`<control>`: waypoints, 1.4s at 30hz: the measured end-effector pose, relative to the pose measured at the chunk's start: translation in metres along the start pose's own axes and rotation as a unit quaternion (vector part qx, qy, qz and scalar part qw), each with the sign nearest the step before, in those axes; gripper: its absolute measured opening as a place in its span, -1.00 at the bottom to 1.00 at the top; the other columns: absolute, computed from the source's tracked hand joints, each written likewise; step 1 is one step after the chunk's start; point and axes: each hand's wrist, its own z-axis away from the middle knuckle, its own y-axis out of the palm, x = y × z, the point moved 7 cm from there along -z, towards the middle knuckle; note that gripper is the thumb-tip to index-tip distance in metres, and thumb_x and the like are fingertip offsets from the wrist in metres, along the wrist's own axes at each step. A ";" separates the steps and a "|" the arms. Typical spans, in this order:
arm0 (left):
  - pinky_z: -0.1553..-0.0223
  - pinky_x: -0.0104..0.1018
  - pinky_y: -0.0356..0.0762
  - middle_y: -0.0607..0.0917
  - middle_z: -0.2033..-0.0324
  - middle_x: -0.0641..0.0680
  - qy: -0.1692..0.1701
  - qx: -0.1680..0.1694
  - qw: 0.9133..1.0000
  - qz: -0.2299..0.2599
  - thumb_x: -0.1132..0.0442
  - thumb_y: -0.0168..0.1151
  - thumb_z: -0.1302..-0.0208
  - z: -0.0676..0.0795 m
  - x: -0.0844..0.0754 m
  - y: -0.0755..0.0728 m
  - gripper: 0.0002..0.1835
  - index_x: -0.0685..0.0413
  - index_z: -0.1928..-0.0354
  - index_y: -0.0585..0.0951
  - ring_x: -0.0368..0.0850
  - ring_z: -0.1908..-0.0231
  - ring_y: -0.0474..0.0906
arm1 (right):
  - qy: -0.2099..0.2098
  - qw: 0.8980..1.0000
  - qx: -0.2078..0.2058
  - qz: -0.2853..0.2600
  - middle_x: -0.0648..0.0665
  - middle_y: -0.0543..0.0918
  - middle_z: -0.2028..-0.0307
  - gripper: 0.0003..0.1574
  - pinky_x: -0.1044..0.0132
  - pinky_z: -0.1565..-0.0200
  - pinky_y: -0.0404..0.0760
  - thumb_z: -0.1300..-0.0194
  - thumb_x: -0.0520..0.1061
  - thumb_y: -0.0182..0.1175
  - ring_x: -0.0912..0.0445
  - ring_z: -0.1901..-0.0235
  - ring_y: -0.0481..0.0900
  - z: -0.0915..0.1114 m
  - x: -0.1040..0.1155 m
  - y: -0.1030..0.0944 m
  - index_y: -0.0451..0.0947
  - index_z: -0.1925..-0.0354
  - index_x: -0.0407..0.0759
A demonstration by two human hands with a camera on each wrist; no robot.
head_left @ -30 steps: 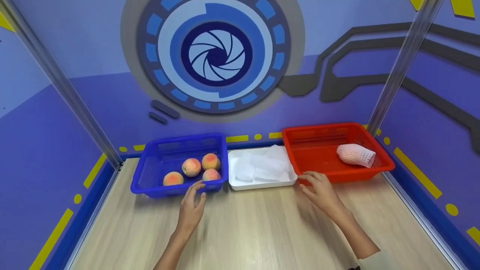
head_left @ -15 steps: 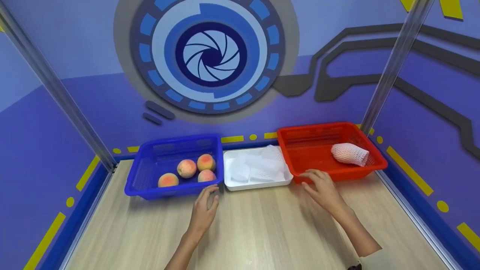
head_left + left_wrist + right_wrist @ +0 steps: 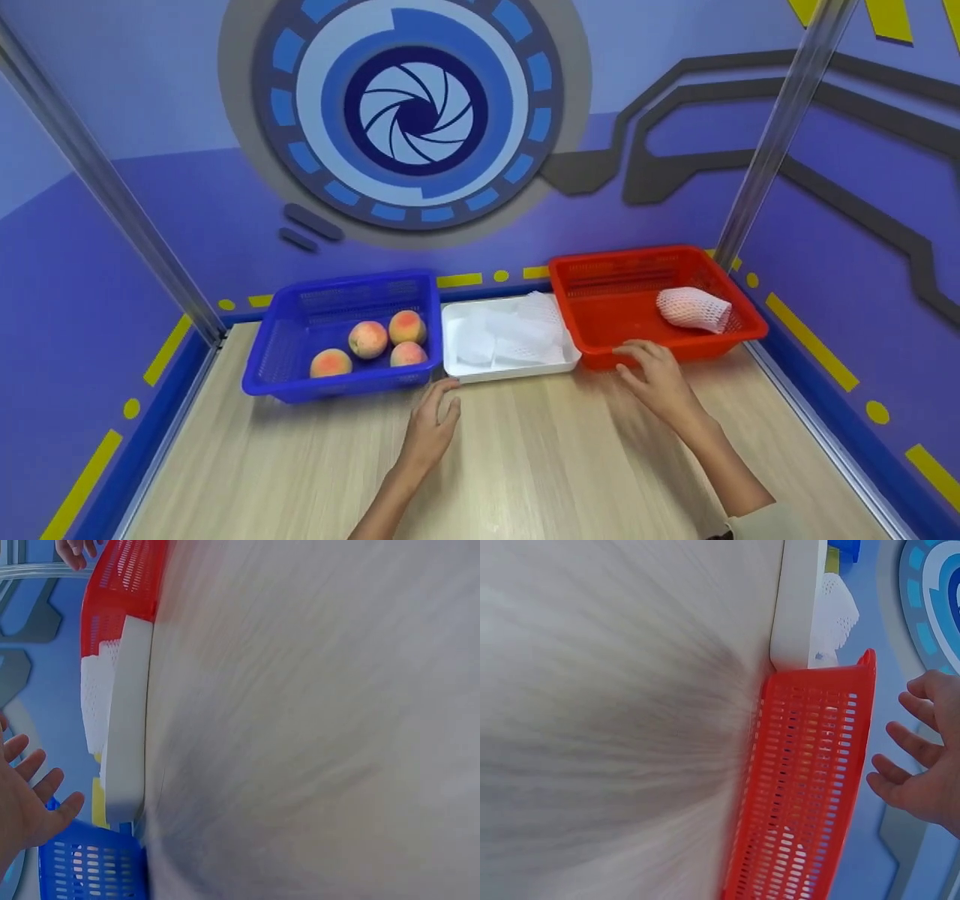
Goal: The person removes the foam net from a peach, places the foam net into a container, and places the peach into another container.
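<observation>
My left hand point(image 3: 431, 431) hovers above the table near the front left corner of a white tray point(image 3: 517, 370), fingers loosely extended and holding nothing. In the left wrist view that hand point(image 3: 34, 802) has its fingers spread. My right hand point(image 3: 660, 386) is at the front edge of a red basket point(image 3: 600, 352), relaxed and empty; the right wrist view shows its fingers point(image 3: 915, 742) apart from the basket wall. White foam net sleeves point(image 3: 517, 334) lie piled in the tray. Several peaches point(image 3: 368, 340) sit in a blue basket point(image 3: 262, 382). One peach in a foam net point(image 3: 694, 309) lies in the red basket.
The containers stand in a row along the back of a wooden table point(image 3: 517, 465), the tray between the two baskets. Behind them rises a blue and purple wall point(image 3: 187, 225). Metal posts point(image 3: 780, 135) mark the corners, with side walls left and right.
My left hand has moved right, from the blue basket's front rim towards the tray. The right hand stays near the red basket, slightly further right along its rim. The view has turned slightly right.
</observation>
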 end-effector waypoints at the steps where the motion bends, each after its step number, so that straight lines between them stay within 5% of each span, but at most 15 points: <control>1: -0.28 0.09 0.42 0.66 -0.13 0.08 0.004 0.001 1.000 -0.002 0.33 0.18 -0.45 0.000 -0.001 0.002 -0.72 0.13 -0.14 0.61 0.07 -0.24 0.51 | -0.004 1.000 -0.003 0.002 -0.29 0.67 -0.01 -0.70 -0.27 -0.19 0.43 -0.25 -0.28 0.40 -0.28 -0.07 0.54 0.000 -0.001 -0.001 0.70 0.02 -0.26; 15: -0.23 -0.01 0.50 0.66 -0.10 0.02 0.038 0.029 0.999 -0.015 0.26 0.16 -0.47 -0.004 -0.019 0.036 -0.73 0.06 -0.14 0.61 -0.02 -0.19 0.55 | -0.003 1.000 0.001 0.022 -0.30 0.66 0.02 -0.73 -0.27 -0.19 0.43 -0.27 -0.29 0.37 -0.29 -0.05 0.53 0.000 -0.010 -0.008 0.69 0.04 -0.27; 28: -0.22 0.10 0.49 0.65 -0.12 0.05 -0.016 0.066 0.996 0.063 0.26 0.12 -0.48 -0.018 -0.027 0.074 -0.70 0.13 -0.17 0.59 0.05 -0.21 0.53 | 0.019 0.999 0.020 0.025 -0.29 0.65 -0.04 -0.71 -0.26 -0.20 0.44 -0.31 -0.27 0.35 -0.26 -0.09 0.50 0.002 -0.014 -0.011 0.68 -0.01 -0.26; 34: -0.18 0.19 0.51 0.64 -0.12 0.14 -0.025 0.084 0.992 0.094 0.22 0.10 -0.49 -0.028 -0.030 0.100 -0.69 0.15 -0.17 0.60 0.13 -0.20 0.53 | -0.005 1.000 -0.006 0.024 -0.31 0.67 0.01 -0.72 -0.25 -0.17 0.46 -0.24 -0.35 0.37 -0.29 -0.05 0.53 0.005 -0.014 -0.010 0.69 0.05 -0.30; 42: -0.06 -0.14 0.64 0.65 -0.07 0.19 0.000 0.089 0.987 0.131 0.35 0.18 -0.40 -0.051 -0.046 0.139 -0.70 0.28 -0.12 0.58 0.25 -0.11 0.58 | -0.006 0.999 -0.021 0.027 -0.33 0.68 0.04 -0.73 -0.25 -0.14 0.46 -0.23 -0.35 0.36 -0.31 -0.02 0.54 0.009 -0.019 -0.015 0.69 0.07 -0.32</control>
